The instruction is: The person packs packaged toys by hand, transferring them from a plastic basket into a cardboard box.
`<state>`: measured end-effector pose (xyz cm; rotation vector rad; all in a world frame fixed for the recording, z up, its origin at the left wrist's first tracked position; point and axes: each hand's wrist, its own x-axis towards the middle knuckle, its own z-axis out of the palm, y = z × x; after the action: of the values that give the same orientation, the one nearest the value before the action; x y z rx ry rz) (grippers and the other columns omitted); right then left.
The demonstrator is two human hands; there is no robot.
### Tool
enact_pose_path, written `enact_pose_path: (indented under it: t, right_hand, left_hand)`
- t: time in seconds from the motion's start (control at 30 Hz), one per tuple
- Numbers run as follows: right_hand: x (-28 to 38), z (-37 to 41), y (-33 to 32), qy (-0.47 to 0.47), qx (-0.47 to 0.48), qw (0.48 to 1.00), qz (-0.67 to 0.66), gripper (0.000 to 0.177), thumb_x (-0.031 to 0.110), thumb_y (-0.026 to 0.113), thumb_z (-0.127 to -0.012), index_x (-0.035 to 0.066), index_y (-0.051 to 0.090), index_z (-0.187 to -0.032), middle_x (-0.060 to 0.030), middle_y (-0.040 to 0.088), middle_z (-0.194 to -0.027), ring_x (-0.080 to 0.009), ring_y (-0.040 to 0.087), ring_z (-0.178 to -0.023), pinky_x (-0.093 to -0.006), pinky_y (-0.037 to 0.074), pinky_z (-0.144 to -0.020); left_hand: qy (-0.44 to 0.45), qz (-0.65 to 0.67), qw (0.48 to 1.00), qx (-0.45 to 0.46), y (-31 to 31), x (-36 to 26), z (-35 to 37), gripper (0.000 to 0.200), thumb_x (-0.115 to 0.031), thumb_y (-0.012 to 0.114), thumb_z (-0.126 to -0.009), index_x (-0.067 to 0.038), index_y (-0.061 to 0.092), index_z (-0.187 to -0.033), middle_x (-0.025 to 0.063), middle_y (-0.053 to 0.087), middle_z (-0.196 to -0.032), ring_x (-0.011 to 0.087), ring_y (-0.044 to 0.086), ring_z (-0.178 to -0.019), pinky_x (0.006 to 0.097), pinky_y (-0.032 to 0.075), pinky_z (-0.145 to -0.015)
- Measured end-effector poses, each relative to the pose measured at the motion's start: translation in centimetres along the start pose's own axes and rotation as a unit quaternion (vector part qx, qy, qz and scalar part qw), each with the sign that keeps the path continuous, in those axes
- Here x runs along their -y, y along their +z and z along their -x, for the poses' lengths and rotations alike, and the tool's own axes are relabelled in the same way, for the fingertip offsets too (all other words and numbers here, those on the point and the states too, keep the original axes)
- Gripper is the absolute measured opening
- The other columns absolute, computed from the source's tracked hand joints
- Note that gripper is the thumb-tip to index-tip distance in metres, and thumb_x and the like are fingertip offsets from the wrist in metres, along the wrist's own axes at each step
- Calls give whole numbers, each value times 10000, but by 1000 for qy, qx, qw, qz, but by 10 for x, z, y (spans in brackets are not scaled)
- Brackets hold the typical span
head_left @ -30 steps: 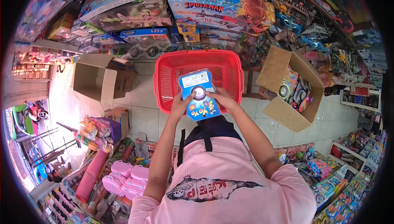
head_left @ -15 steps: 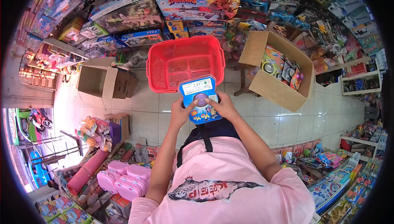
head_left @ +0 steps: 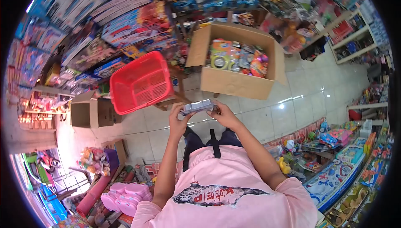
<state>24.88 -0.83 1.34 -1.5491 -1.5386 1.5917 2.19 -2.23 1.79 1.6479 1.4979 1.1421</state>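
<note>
Between my two hands is a yo-yo pack (head_left: 198, 106), tipped so that a narrow greyish side faces up and its printed blue front is out of sight. My left hand (head_left: 179, 118) grips the pack's left end, thumb below. The right end is pinched by my right hand (head_left: 224, 115). Beyond the pack, to the right, stands an open cardboard box (head_left: 238, 87) holding several colourful packaged toys (head_left: 239, 59). To the left of my hands is a red plastic basket (head_left: 118, 87), with nothing visible inside.
Another open cardboard box (head_left: 83, 113) stands at the left. Stacked toy boxes (head_left: 133, 23) line the far side. Pink cases (head_left: 125, 198) lie at lower left by a rolled pink mat (head_left: 92, 196). Packaged toys (head_left: 334, 186) fill a display at lower right.
My view has turned to the right, so the basket and boxes appear further left. The yo-yo pack, face-up before, is now tilted edge-on, still held in both hands.
</note>
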Motion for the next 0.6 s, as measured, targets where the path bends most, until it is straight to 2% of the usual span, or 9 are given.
enact_pose_path:
  t: [0.07, 0.17, 0.2, 0.27, 0.37, 0.47, 0.5, 0.57, 0.6]
  right_hand:
    - [-23, 21, -36, -30, 77, 951, -299, 549, 256, 650, -924, 100, 467, -1418, -77, 594, -1142, -161, 602, -943, -296, 491, -733]
    - [-44, 49, -88, -22, 107, 899, -425, 610, 402, 514, -979, 96, 353, -1482, -109, 530, -1327, -243, 586, -1118, -401, 495, -892]
    - [-48, 58, -101, -17, 103, 898, -427, 610, 402, 514, -979, 96, 353, -1482, -109, 530, -1327, -243, 586, -1118, -401, 495, -892]
    - [-51, 70, -127, -37, 140, 816, -560, 718, 566, 388, -977, 50, 347, -1474, -126, 502, -1381, -291, 537, -1222, -470, 450, -982]
    - [-47, 86, -153, 0, 123, 744, -657, 771, 633, 320, -964, 50, 356, -1466, -131, 501, -1385, -302, 536, -1219, -482, 442, -1003]
    - [-43, 90, -173, -5, 107, 711, -695, 643, 562, 387, -983, 61, 437, -1383, -133, 529, -1328, -284, 551, -1186, -431, 470, -981]
    - [-53, 85, -174, -5, 110, 710, -695, 643, 562, 387, -983, 61, 437, -1383, -133, 529, -1328, -284, 551, -1186, -431, 470, -981]
    - [-70, 74, -173, -52, 11, 852, -521, 416, 363, 546, -982, 72, 482, -1273, -126, 558, -1243, -237, 562, -1154, -360, 492, -952]
    - [-71, 74, -175, -52, 11, 852, -521, 416, 363, 546, -982, 72, 482, -1273, -126, 558, -1243, -237, 562, -1154, -360, 492, -952]
  left_hand:
    - [-3, 46, 999, 3, 35, -24, 0, 311, 40, 754, -698, -14, 667, -991, 93, 606, -1000, 232, 599, -910, 313, 479, -788]
    - [44, 31, 998, 28, 83, -57, 0, 403, 125, 692, -637, -24, 670, -1011, 104, 621, -1031, 255, 614, -957, 317, 485, -817]
    - [59, 35, 997, 40, 96, -67, 3, 435, 136, 682, -620, -28, 672, -1023, 109, 625, -1043, 265, 618, -972, 316, 486, -827]
    - [68, 47, 995, 49, 119, -82, 5, 477, 146, 661, -589, -36, 677, -1030, 116, 628, -1055, 294, 618, -987, 332, 497, -838]
    - [90, 22, 992, 83, 137, -105, -1, 493, 143, 655, -579, -61, 687, -1027, 111, 631, -1062, 306, 620, -1005, 371, 506, -859]
    - [207, -42, 970, 121, 144, -120, -8, 526, 146, 643, -576, -108, 703, -1032, 98, 636, -1089, 309, 601, -1069, 422, 487, -912]
    - [218, -79, 964, 134, 145, -127, -9, 526, 136, 639, -590, -131, 709, -1038, 90, 632, -1123, 311, 572, -1120, 443, 452, -955]
    - [228, -117, 955, 147, 149, -133, -9, 526, 126, 636, -605, -154, 714, -1043, 83, 629, -1157, 312, 544, -1172, 464, 417, -998]
    - [200, -128, 958, 158, 152, -134, -9, 516, 116, 626, -629, -168, 716, -1051, 81, 604, -1214, 318, 498, -1222, 473, 380, -1026]
